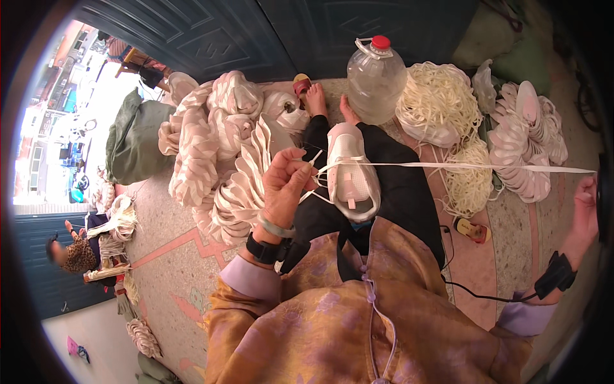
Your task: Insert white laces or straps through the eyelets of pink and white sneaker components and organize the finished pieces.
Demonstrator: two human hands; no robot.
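A pale pink and white lace-up shoe (344, 147) rests between my thighs, its heel opening toward me. From its eyelets a flat white shoelace (448, 166) runs taut to the right, almost level. My right hand (584, 208), far out at the right rim, is closed on that lace's far end; the picture's edge partly cuts it off. Beside the shoe's left side, my left hand (288, 182) pinches the lace, with a short end sticking up and a loop hanging below its fingers.
Heaped pale shoe uppers (211, 128) lie at left, more uppers (527, 141) at right. Cream laces (438, 102) are piled beside a red-capped water jug (377, 80). A sandal (472, 230) and black cable (473, 291) lie at right; another person (80, 255) sits far left.
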